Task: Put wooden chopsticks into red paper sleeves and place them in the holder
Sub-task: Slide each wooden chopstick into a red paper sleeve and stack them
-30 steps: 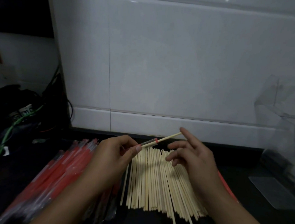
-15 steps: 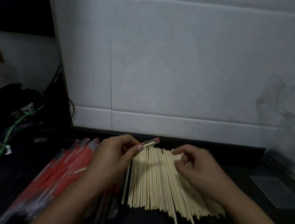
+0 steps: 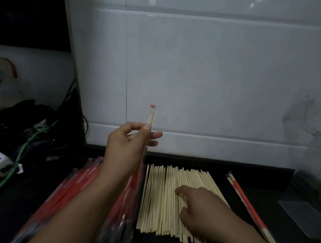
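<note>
- We saw the left hand [image 3: 126,141] raised above the dark countertop [image 3: 263,182], thumb and forefinger pinching a sleeved chopstick pair [image 3: 151,115] whose tip pointed up toward twelve o'clock, with the other fingers reaching out toward three o'clock.
- The sleeve's top end was clear with a small red tab, and we could make out pale wood inside it; the lower length ran down behind the hand, where a red strip showed below the wrist.
- The right hand [image 3: 198,203] lay at about five o'clock from the left one, palm down on the spread of bare wooden chopsticks [image 3: 158,200]; its fingers were bent onto the sticks, but we could not tell whether they had closed round any one of them.
- The bare chopsticks lay side by side in a fan, their ends pointing to twelve o'clock.
- At nine o'clock from that fan, partly under the left forearm, lay a heap of red paper sleeves [image 3: 74,189] in clear wrapping.
- At three o'clock from the fan a finished sleeved pair [image 3: 244,200] lay alone on the countertop, slanting toward five o'clock.
- Farther to three o'clock stood a clear plastic container [image 3: 311,181], dim and hard to read.
- A green cable [image 3: 24,148] and tangled dark wires lay at ten o'clock, beside the white tiled wall [image 3: 213,77].
</note>
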Motion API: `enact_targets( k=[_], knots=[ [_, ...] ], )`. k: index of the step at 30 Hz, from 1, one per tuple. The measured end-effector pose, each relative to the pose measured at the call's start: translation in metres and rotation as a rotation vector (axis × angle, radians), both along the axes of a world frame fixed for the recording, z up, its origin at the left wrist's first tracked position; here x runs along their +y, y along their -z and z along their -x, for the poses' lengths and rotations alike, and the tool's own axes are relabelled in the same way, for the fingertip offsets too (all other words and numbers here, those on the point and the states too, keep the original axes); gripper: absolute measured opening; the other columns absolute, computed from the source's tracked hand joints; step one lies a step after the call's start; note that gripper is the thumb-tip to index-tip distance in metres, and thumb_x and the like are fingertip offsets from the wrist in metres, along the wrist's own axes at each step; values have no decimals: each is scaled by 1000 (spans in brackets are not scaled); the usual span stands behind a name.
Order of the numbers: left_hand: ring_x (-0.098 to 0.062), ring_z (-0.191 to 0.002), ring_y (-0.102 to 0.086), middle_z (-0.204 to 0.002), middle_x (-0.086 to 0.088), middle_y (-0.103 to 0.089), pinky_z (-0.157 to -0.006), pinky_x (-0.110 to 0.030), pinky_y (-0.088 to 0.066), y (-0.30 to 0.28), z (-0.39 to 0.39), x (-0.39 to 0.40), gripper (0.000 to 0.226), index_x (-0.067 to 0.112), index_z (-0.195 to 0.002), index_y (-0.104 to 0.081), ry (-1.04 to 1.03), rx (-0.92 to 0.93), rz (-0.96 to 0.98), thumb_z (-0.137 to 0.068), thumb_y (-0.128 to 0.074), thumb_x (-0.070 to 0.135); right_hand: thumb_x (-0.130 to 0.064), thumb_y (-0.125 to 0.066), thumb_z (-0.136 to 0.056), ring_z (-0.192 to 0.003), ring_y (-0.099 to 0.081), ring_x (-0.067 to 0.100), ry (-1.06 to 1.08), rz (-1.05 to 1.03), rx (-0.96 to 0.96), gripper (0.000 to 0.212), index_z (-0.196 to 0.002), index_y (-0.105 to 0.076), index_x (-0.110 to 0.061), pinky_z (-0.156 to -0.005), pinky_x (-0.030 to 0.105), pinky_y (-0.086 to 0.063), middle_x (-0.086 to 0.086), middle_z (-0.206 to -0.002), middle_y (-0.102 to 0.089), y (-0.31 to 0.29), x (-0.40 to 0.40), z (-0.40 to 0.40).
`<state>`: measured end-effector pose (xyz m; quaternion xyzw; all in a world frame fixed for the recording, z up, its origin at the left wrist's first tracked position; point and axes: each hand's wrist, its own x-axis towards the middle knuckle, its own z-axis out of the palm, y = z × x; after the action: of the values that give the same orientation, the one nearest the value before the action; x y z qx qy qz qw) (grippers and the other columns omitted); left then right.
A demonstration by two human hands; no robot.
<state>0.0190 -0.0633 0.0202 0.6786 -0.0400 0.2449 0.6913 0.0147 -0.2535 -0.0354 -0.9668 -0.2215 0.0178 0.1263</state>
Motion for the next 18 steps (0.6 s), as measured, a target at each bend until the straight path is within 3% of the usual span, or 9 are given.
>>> enact_targets(
  k=[3,6,9,11,13,15,18],
  knots=[
    [-15,-87,-75,-96,3,-78,-78,-37,-55,0,-3,-4,23,10,-111,-60,81,92,77,-100,-52,29,-28,-48,-91,-105,-59,14,34,-22,25,52,-142,-42,-35,-86,27,-46,-3,-123,-59,3,0,-2],
    [-24,-80,-74,-93,-5,-78,-77,-38,-52,14,-9,-5,21,9,-106,-61,120,148,79,-98,-55,27,-29,-52,-85,-82,-57,4,92,-151,66,36,-120,-62,-32,-71,22,-48,-13,-90,-58,6,-3,-9],
    [-24,-69,-70,-90,-9,-77,-71,-36,-53,18,-12,-2,19,10,-103,-62,130,155,29,-96,-57,26,-22,-61,-84,-67,-61,3,161,-377,115,12,-84,-73,-21,-62,19,-52,-7,-71,-64,0,-11,-14],
    [-21,-62,-67,-88,-10,-77,-62,-31,-55,15,-11,1,17,10,-102,-63,129,134,-7,-96,-58,24,-12,-62,-86,-56,-62,4,188,-619,149,17,-74,-73,-17,-56,23,-53,-2,-62,-67,-7,-14,-12],
    [-19,-56,-63,-84,-10,-77,-55,-27,-53,14,-9,1,15,9,-99,-63,133,111,-37,-96,-58,23,2,-55,-88,-51,-61,12,170,-893,163,26,-78,-74,-12,-48,23,-48,4,-60,-69,-16,-16,-6],
    [-19,-53,-61,-83,-10,-77,-55,-30,-50,14,-7,-1,15,8,-100,-62,152,92,-71,-96,-58,22,16,-51,-87,-62,-70,19,79,-1122,104,30,-89,-72,-5,-48,21,-47,11,-73,-74,-27,-17,-1],
    [-20,-53,-61,-83,-9,-77,-60,-34,-47,17,-4,-2,16,6,-102,-61,204,101,-92,-97,-57,20,8,-64,-84,-72,-74,20,47,-1340,-68,18,-95,-68,-7,-50,19,-49,11,-82,-75,-34,-15,2]
  ],
)
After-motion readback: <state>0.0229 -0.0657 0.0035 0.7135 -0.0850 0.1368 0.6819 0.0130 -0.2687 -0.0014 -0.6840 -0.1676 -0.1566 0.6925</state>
